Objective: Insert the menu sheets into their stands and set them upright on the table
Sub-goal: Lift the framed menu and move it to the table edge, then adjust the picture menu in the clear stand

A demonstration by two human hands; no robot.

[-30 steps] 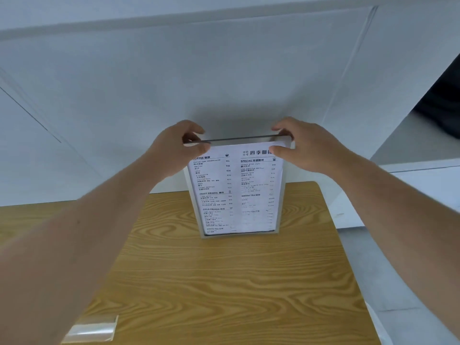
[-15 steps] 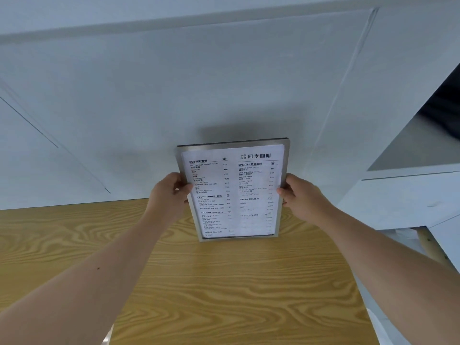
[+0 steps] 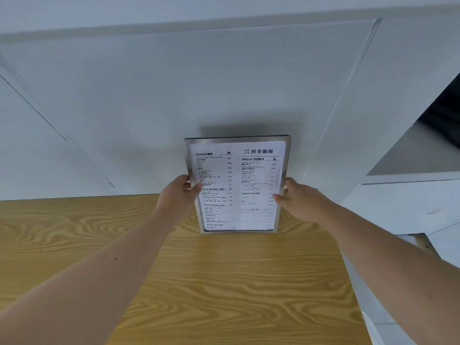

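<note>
A clear menu stand (image 3: 237,140) with a printed black-and-white menu sheet (image 3: 236,185) inside it stands upright near the far edge of the wooden table (image 3: 224,282), close to the white wall. My left hand (image 3: 178,195) grips the stand's left edge at mid height. My right hand (image 3: 298,199) grips its right edge at about the same height. The stand's foot rests on the tabletop.
A white wall panel (image 3: 174,95) rises right behind the table. To the right, beyond the table's edge, sits a white counter or cabinet (image 3: 410,202) with a dark opening (image 3: 443,113) above it.
Both hands slid from the stand's top edge down to its sides. The view tilted up and drew back; the clear piece at the table's near-left corner left the view.
</note>
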